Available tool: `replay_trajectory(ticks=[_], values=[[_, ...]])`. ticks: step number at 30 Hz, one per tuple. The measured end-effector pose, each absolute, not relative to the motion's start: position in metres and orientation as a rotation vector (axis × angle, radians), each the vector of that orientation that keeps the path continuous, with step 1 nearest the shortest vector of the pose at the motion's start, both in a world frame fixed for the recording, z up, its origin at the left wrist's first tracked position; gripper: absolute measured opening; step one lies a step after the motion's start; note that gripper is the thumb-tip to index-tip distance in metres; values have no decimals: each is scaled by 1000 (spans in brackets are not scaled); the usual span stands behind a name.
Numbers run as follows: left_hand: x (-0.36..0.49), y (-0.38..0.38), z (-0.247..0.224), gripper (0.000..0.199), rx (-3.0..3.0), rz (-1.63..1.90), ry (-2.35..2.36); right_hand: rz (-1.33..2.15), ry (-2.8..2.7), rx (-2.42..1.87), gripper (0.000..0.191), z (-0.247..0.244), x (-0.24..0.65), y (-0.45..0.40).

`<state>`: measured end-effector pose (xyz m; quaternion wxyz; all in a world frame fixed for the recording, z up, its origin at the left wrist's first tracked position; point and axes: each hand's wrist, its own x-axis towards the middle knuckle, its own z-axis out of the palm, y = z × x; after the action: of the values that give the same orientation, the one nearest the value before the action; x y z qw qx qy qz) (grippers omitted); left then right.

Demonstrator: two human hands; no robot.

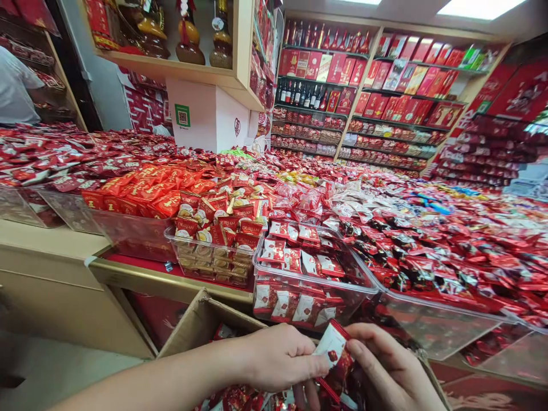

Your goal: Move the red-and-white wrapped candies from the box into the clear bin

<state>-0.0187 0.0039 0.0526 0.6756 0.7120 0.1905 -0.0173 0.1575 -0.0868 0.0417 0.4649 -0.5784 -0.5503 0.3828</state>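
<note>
A small red-and-white candy packet [331, 347] is held between my two hands, low in the view. My left hand [280, 351] pinches its lower left part, thumb on the printed face. Fingers of my right hand [387, 362] close on its upper right edge. Both hands are over an open cardboard box [188, 325], where more red and white wrapped packets [244, 397] lie. Just beyond my hands stands a clear plastic bin [317, 281] with similar red-and-white packets standing in rows.
Left of that bin are a clear bin [214, 251] of packets marked DURIAN and one of orange-red packets [141, 191]. Heaped red packets [428, 251] spread right. A shelf corner [240, 85] overhangs the display. At far left is a person in a white shirt [17, 88].
</note>
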Motion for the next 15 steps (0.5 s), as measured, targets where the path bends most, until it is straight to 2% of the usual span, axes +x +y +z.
replay_trajectory(ticks=[3,5,9,12,15], values=[[-17,5,56,42,1449,57,393,960,-1095,-1202,43,42,146,-89],[-16,6,58,43,1413,97,369,929,-1042,-1145,50,43,138,-90],[-16,6,61,44,1394,116,348,870,-992,-1183,42,42,132,-89],[-16,3,61,44,1404,129,357,851,-1048,-1219,28,39,135,-88],[-19,-1,61,55,1481,118,365,804,-1069,-1236,19,39,137,-90]])
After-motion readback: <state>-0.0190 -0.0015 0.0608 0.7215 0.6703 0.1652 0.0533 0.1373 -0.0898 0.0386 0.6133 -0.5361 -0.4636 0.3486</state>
